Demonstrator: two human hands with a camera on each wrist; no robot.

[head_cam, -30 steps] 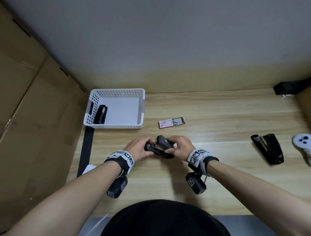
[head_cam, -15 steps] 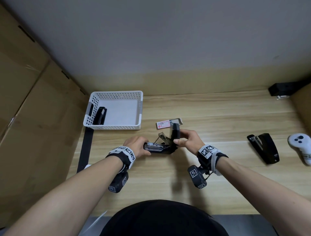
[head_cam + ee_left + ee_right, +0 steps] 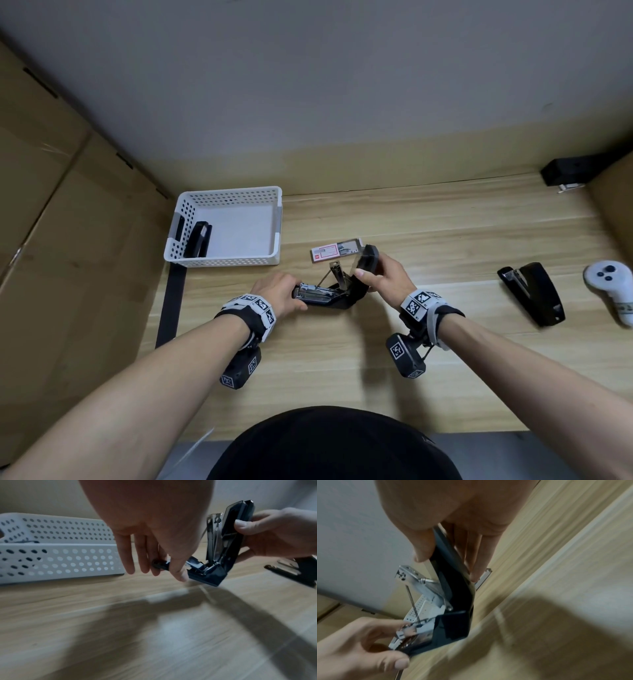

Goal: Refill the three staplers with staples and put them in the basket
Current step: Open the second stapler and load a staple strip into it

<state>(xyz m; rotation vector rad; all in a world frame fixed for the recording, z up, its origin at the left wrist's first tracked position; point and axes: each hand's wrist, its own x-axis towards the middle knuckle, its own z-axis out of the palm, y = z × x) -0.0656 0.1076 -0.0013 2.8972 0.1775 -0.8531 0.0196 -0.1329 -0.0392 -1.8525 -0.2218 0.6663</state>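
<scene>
Black desktop stapler [image 3: 337, 291] held open on the light wood-grain table [image 3: 445, 240]: the left hand [image 3: 279, 291] pinches the front end of the base and metal staple channel, while the right hand [image 3: 385, 279] grips the raised black top cover, thumb on one face and fingers behind, so that the cover stands nearly upright. The small red-and-white staple box [image 3: 337, 250] lies just beyond the stapler; the white perforated plastic basket [image 3: 226, 262], far left, already contains one black stapler [image 3: 198, 240], and another black stapler [image 3: 529, 294] rests well apart at right. Likely hazards: the sprung cover could snap shut on the left fingers if the right grip slackens; the pusher rod may recoil as staples are inserted; releasing either hand to reach the box could let the stapler tip. Whether the channel is empty cannot be determined.
</scene>
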